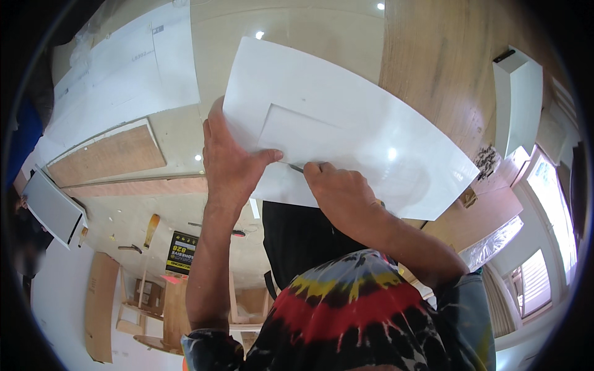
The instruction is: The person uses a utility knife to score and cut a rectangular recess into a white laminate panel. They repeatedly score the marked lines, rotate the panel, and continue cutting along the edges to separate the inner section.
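A large glossy white panel (346, 130) lies tilted across my lap, with a thin L-shaped line marked or cut in its face. My left hand (232, 161) grips the panel's left edge, its thumb lying on the face and its other fingers behind the edge. In my right hand (340, 185) is a slim pointed tool (296, 167), mostly covered by the fingers; whether it is a blade or a pencil I cannot tell. Its dark tip touches or hovers just over the panel, close to my left thumb.
White sheets (136, 74) and a brown board (111, 154) lie at the left. A hammer (130, 248), a wood-handled tool (151, 230) and a black-yellow adhesive container (182, 252) are on the floor. A white box-like piece (518, 99) is at the far right. Another person holds a grey panel (54, 207).
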Demonstrator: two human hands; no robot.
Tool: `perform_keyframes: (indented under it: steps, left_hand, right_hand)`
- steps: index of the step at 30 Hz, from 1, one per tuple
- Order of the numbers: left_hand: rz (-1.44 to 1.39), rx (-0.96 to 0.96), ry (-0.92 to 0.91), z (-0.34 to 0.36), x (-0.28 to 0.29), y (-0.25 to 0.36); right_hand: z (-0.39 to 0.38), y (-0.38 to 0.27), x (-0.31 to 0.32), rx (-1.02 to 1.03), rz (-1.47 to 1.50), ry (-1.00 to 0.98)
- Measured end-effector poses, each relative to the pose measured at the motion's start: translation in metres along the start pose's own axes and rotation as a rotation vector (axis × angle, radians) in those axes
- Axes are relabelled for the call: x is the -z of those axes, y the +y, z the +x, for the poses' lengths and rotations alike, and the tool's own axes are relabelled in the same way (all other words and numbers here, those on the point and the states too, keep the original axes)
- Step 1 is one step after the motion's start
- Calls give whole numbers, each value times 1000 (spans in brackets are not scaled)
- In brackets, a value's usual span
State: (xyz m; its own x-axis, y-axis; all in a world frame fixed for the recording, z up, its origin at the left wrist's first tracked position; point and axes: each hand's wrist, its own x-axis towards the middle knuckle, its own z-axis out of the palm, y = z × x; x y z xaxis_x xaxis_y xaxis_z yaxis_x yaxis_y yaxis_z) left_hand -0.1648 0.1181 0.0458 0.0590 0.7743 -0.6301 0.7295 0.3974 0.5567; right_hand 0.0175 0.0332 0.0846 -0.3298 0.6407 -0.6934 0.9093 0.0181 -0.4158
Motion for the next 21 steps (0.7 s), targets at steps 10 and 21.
perform_keyframes:
  steps: [10, 21]
  left_hand:
    - [-37, -14, 13, 3, -1, -3]
    - [-45, 25, -16, 5, -2, -2]
  right_hand:
    - [-4, 18, -13, 48, 89, 85]
    - [-1, 21, -1, 83, 24, 35]
